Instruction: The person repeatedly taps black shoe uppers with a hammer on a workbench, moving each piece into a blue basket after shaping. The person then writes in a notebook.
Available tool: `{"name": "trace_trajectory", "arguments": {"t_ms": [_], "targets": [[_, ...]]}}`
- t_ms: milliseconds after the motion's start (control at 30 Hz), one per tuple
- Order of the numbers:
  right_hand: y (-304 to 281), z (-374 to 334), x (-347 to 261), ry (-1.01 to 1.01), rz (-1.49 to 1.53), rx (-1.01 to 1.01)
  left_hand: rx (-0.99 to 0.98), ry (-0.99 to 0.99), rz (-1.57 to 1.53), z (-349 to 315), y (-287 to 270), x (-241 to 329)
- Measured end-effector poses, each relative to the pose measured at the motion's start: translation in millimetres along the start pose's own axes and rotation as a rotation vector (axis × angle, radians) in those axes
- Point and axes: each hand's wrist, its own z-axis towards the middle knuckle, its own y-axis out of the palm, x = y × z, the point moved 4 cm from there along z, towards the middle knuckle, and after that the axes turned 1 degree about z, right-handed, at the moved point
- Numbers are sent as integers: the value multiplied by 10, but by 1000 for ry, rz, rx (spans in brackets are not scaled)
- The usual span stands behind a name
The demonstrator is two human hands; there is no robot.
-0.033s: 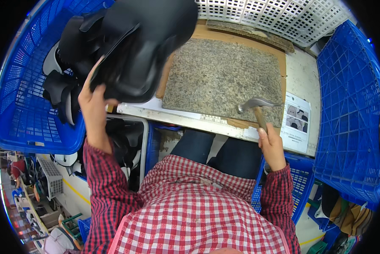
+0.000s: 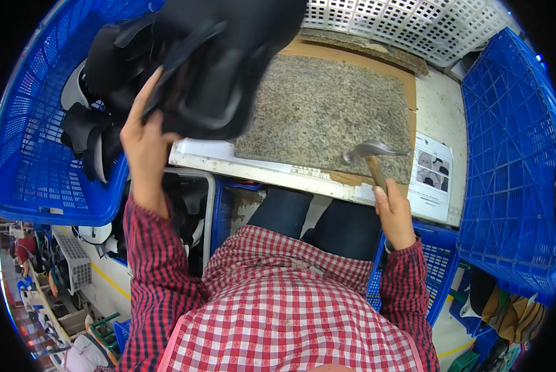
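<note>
The left hand (image 2: 146, 139), a blur from here, seems to pinch the black piece (image 2: 247, 43) by its near edge, likely steadying it near the left-side blue basket (image 2: 61, 214). The right hand (image 2: 394, 214) clasps the hammer (image 2: 373, 166) by its handle, leaving the head free over the speckled slab (image 2: 333, 105).

From here I see a red-and-white checked apron (image 2: 284, 304) with plain pink edging (image 2: 172, 346), long rumpled sleeves (image 2: 155, 263) in a smaller, darker red-and-black check, and dark blue trousers (image 2: 283, 214).

Black piece (image 2: 231, 65) aloft, wooden-handled hammer (image 2: 372, 150)
</note>
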Motion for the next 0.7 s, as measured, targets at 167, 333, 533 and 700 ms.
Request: {"name": "trace_trajectory", "arguments": {"t_ms": [167,333,533,700], "targets": [[-38,-125,-297,-158,-82,80,-321,452,587,148,1323,42],[19,66,-475,-277,-408,98,-448,657,933,11,1761,-167],[6,221,-671,-377,-440,83,-764,531,525,223,1941,-281],[161,689,-1023,-341,-580,39,-811,490,589,577,2202,-305]]}}
